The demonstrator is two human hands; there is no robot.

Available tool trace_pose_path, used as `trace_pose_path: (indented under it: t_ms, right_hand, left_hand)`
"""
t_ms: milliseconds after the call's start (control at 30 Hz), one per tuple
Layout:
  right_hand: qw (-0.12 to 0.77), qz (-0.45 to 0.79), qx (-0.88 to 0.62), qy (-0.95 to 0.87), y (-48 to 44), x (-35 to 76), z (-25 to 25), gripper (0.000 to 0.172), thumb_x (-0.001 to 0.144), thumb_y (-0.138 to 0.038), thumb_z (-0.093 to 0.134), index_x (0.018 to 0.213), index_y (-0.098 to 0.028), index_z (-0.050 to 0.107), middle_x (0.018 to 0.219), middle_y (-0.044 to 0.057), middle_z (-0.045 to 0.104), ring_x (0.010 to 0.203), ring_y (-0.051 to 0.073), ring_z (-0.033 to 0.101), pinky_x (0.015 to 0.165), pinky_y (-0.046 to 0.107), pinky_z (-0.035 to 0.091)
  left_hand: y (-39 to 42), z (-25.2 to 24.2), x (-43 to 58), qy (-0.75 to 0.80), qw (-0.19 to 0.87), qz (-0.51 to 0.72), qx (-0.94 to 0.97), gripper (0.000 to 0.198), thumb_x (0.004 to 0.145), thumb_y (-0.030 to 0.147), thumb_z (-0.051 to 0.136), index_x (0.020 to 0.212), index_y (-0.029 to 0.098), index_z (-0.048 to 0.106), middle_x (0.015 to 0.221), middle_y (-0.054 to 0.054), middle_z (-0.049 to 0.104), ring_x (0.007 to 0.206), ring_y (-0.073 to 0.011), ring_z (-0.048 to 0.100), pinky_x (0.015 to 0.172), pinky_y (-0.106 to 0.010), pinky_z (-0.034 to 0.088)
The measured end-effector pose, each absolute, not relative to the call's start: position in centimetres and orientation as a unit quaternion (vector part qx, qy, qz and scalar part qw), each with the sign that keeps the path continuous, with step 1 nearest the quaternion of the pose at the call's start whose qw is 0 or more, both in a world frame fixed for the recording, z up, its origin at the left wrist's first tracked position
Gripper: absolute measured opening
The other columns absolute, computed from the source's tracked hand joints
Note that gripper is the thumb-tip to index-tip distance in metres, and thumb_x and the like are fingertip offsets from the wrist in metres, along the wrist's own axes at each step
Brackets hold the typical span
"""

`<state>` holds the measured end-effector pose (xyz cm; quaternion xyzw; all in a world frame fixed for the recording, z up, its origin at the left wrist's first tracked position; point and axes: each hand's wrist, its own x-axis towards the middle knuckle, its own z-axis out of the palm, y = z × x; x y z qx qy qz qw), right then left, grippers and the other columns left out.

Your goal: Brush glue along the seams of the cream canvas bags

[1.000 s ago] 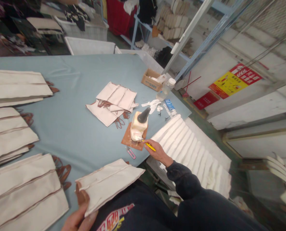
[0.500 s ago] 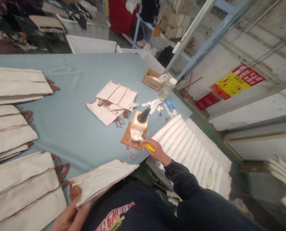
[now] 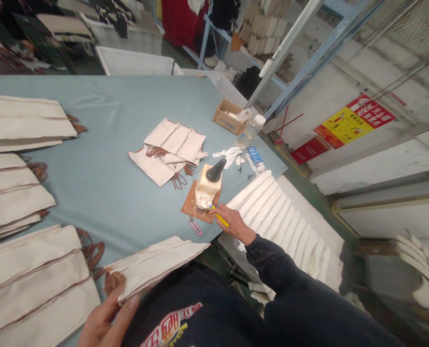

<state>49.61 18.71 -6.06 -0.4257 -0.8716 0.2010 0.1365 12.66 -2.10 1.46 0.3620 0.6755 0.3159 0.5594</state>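
My right hand [image 3: 233,222] is closed round the yellow handle of a brush [image 3: 221,220]. The brush's tip is at the mouth of a cream-coloured container [image 3: 208,185] with whitish paste in it and a black cone on top. Beneath the container lies a brown board [image 3: 189,204]. At the table's front edge, my left hand [image 3: 109,318] grips the near end of a cream fabric piece [image 3: 156,265] with brown trim, fingers and thumb on either side of it. A pair of pink thread snips [image 3: 195,226] rests just in front of the board.
Stacks of cream fabric pieces [image 3: 30,284] line the left of the blue-green table [image 3: 91,168]. A smaller pile [image 3: 174,147] lies mid-table. Farther right stand a cardboard box [image 3: 229,117] and a clear jar [image 3: 250,131]. White strips [image 3: 283,226] are layered beside my right arm.
My right hand has shifted slightly left and down with the brush, still at the container's mouth. My left hand keeps its hold on the fabric piece. The view has tilted a little.
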Motion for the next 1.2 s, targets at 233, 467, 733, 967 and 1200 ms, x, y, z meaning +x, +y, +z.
trace_pose_path:
  t_ms: [233,467,733,967,1200]
  right_hand:
    - [0.173,0.261,-0.432,-0.846,16.5,49.3,-3.4,0.024,0.098,-0.024,0.056,0.112,-0.024,0.075,0.092,0.005,0.072,0.08,0.02,0.069,0.073,0.03,0.055]
    - [0.477,0.373,-0.537,-0.588,16.7,44.8,4.0,0.032,0.096,-0.049,0.069,0.095,-0.018,0.075,0.057,-0.004,0.06,0.049,0.012,0.054,0.048,0.023,0.045]
    - [0.615,0.513,-0.319,-0.507,13.7,33.9,13.6,0.037,0.095,-0.053,0.073,0.078,-0.021,0.072,0.045,-0.009,0.045,0.036,0.006,0.036,0.037,0.017,0.028]
    - [0.564,0.57,-0.229,-0.551,11.4,27.3,15.5,0.036,0.101,-0.053,0.065,0.085,-0.022,0.073,0.051,-0.007,0.053,0.036,0.007,0.042,0.034,0.02,0.031]
    - [0.587,0.512,-0.203,-0.594,10.6,24.5,15.2,0.032,0.104,-0.049,0.063,0.087,-0.022,0.071,0.056,-0.006,0.057,0.04,0.008,0.044,0.039,0.022,0.039]
  left_hand:
    - [-0.2,4.4,12.6,0.692,0.505,0.364,0.364,0.061,0.087,0.073,0.067,0.116,0.022,0.085,0.12,-0.011,0.084,0.118,-0.0407,0.073,0.112,-0.051,0.054]
    - [1.4,7.0,11.4,0.646,0.508,0.434,0.369,0.047,0.093,0.059,0.068,0.111,0.018,0.084,0.1,-0.009,0.083,0.081,-0.0242,0.068,0.089,-0.035,0.058]
    - [2.6,10.7,8.0,0.626,0.464,0.45,0.436,0.037,0.091,0.049,0.073,0.114,0.021,0.083,0.076,-0.003,0.07,0.075,-0.0206,0.06,0.064,-0.024,0.048]
    - [2.0,12.7,7.0,0.56,0.54,0.546,0.309,0.035,0.075,0.046,0.086,0.094,0.018,0.084,0.06,0.003,0.056,0.047,-0.0088,0.036,0.042,-0.019,0.028]
    - [1.0,13.2,7.1,0.511,0.597,0.572,0.236,0.029,0.068,0.037,0.088,0.086,0.016,0.08,0.057,0.002,0.06,0.044,-0.0097,0.044,0.043,-0.02,0.034]
